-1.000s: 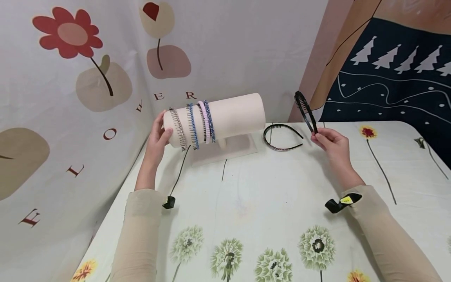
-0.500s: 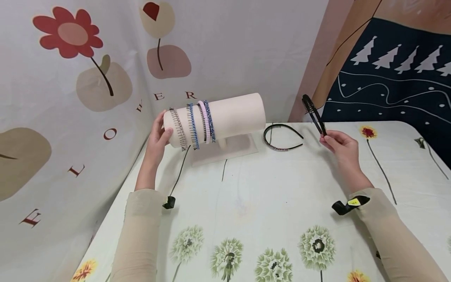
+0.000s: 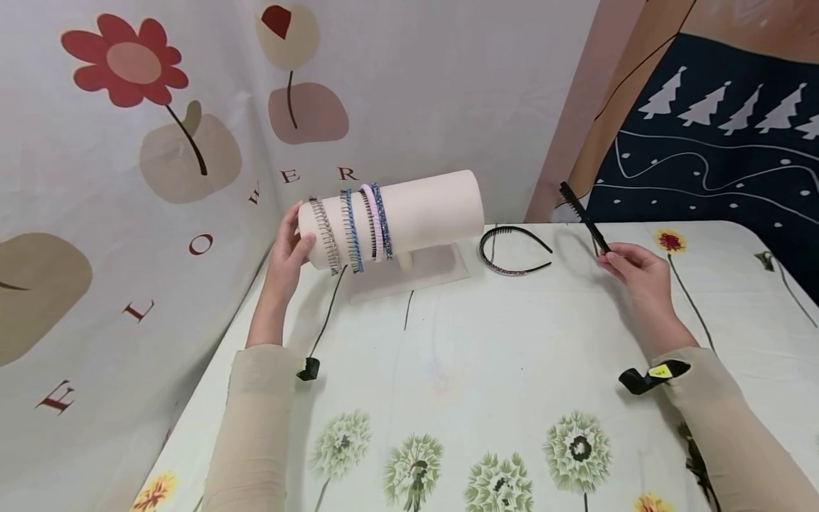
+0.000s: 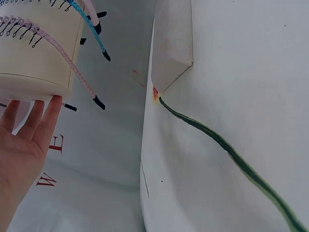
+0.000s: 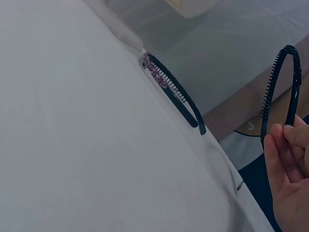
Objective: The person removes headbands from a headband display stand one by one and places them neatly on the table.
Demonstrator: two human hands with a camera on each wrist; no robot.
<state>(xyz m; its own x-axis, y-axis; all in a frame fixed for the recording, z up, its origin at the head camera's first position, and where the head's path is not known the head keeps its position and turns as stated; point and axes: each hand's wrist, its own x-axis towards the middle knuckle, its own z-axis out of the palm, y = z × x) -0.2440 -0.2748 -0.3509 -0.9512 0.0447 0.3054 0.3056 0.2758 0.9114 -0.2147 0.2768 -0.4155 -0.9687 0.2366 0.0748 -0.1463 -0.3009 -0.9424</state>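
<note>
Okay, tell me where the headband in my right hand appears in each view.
Head: the headband is right of centre.
Left wrist: not in it.
Right wrist: the headband is near the right edge.
Shared landmark: the pale cylinder, upper middle, top left and top edge respectively.

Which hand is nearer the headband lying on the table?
Right. The right hand is right of the lying headband; the left hand is farther, at the left end of the roll.
</note>
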